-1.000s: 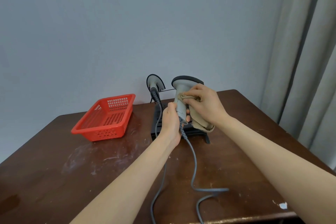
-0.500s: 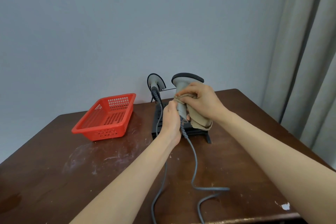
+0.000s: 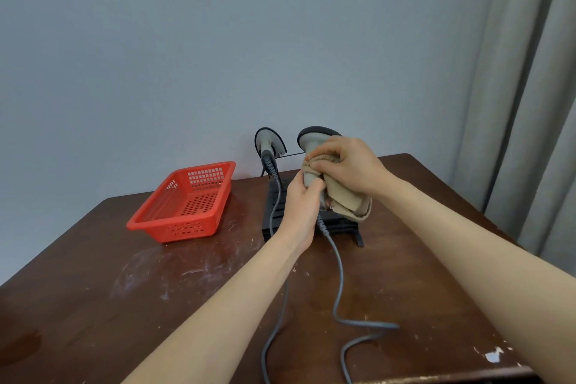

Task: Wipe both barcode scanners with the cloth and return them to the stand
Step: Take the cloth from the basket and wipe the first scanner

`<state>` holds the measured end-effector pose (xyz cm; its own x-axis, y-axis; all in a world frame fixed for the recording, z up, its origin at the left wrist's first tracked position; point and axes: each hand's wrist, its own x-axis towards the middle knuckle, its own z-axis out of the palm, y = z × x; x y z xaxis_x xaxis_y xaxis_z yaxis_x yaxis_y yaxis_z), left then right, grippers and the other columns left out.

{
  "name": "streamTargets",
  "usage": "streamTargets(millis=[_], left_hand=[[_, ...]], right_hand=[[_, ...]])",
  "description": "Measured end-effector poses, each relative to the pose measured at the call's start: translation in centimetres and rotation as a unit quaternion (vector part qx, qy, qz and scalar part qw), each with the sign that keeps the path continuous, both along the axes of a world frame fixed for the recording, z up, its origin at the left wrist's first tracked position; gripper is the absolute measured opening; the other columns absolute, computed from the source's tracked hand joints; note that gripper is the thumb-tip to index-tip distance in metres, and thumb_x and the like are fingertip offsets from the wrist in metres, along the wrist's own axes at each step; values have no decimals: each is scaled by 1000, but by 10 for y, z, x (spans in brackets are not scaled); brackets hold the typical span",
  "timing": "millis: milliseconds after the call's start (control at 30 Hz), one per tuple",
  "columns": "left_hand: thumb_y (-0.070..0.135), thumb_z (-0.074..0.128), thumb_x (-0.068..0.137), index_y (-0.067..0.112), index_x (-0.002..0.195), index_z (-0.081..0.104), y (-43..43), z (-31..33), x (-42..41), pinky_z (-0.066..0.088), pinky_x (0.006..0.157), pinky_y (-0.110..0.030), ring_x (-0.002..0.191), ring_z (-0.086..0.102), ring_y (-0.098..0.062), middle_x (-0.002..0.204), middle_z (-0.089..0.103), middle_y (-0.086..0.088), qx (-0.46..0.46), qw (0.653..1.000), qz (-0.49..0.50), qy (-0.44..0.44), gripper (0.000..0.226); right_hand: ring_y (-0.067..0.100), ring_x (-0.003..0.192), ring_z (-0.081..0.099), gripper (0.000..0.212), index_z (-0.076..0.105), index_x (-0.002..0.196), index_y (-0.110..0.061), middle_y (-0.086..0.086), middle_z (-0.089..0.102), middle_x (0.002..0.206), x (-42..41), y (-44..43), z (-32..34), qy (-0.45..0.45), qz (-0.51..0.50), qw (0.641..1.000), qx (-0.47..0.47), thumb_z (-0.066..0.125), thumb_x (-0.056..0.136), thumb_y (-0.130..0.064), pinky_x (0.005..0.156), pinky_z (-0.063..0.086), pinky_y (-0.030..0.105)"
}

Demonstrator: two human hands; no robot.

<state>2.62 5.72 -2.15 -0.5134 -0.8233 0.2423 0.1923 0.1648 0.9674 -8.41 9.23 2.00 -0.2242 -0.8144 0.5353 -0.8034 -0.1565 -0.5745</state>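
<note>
Brown table point(image 3: 124, 290), grey wall point(image 3: 187, 40). Above stand point(image 3: 343, 224), my left hand point(image 3: 300, 206), fingers curled, grips scanner point(image 3: 311, 139) handle; right hand point(image 3: 349, 165) pinches cloth point(image 3: 346, 199) on neck. Risk: trailing cable point(image 3: 338, 274) snags, scanner slips.

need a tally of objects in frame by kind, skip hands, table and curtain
Scanners: 2
Cloth: 1
Stand: 1
Basket: 1
Cables: 2
Total: 7
</note>
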Motion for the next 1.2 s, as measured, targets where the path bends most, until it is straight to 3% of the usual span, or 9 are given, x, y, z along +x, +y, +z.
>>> streamTargets(millis=[167, 300, 400, 533, 633, 833, 933, 1033, 1200], left_hand=[[-3, 40, 87, 7, 110, 53, 4, -3, -3, 36, 52, -22, 59, 40, -15, 79, 49, -11, -53, 997, 0, -51, 28], [-3, 40, 87, 9, 119, 50, 3, -2, -5, 40, 54, -19, 64, 46, -12, 85, 54, -7, -54, 997, 26, -46, 35], [-3, 41, 88, 10, 124, 47, 1, -6, -4, 47, 68, -26, 77, 53, -14, 94, 56, -7, -54, 997, 30, -43, 38], [-3, 43, 87, 10, 119, 51, 3, -8, -7, 39, 53, -17, 63, 44, -11, 83, 53, -4, -67, 996, 18, -58, 36], [-3, 41, 87, 7, 118, 52, 3, -7, -8, 37, 50, -17, 59, 43, -10, 77, 53, -3, -48, 998, 8, -43, 34], [-8, 43, 88, 7, 104, 60, -3, -4, -6, 53, 70, -29, 77, 63, -15, 81, 64, -3, 15, 1000, 5, 19, 27], [-6, 44, 88, 3, 101, 57, -2, -8, -6, 44, 69, -37, 75, 51, -26, 78, 54, -13, 48, 999, -8, -5, 21], [-8, 45, 87, 7, 87, 54, -1, -3, -6, 38, 58, -30, 59, 45, -20, 67, 47, -10, 70, 997, -14, -1, 17], [-14, 45, 84, 3, 91, 54, -9, 4, -1, 41, 52, -24, 56, 48, -15, 64, 50, -6, 77, 997, -13, 24, 21]], right_hand=[[23, 96, 57, 18, 71, 100, -31, -2, 60, 102, -7, -11, 11, 39, -135, 990, -16, 57, 89, -32, 74, 41, 31], [16, 92, 55, 17, 72, 99, -31, -9, 54, 93, -2, -6, 8, 46, -35, 998, 16, 58, 90, -30, 79, 44, 33], [11, 91, 51, 17, 72, 101, -30, -17, 47, 83, 0, -1, 11, 87, 20, 993, 72, 60, 89, -29, 76, 38, 27], [16, 93, 54, 18, 70, 102, -30, -9, 56, 96, -5, -7, 17, 111, -94, 989, 38, 57, 90, -32, 73, 40, 29], [18, 90, 55, 14, 70, 97, -30, -6, 54, 93, -4, -9, 11, 65, -115, 991, 1, 59, 89, -32, 71, 38, 31], [10, 88, 57, 11, 76, 91, -27, -13, 55, 82, 4, 3, -10, -52, 69, 996, 26, 70, 82, -22, 87, 48, 34], [13, 91, 58, 10, 73, 87, -32, -10, 59, 89, -5, -4, -10, -35, -14, 999, 7, 66, 84, -25, 83, 47, 34], [12, 89, 56, 11, 64, 81, -32, -10, 60, 91, -16, -8, -10, -25, -98, 995, 0, 62, 86, -22, 75, 42, 29], [0, 79, 62, 20, 68, 74, -30, -14, 69, 81, -8, 3, -16, -138, 72, 987, 27, 69, 81, -12, 75, 48, 19]])
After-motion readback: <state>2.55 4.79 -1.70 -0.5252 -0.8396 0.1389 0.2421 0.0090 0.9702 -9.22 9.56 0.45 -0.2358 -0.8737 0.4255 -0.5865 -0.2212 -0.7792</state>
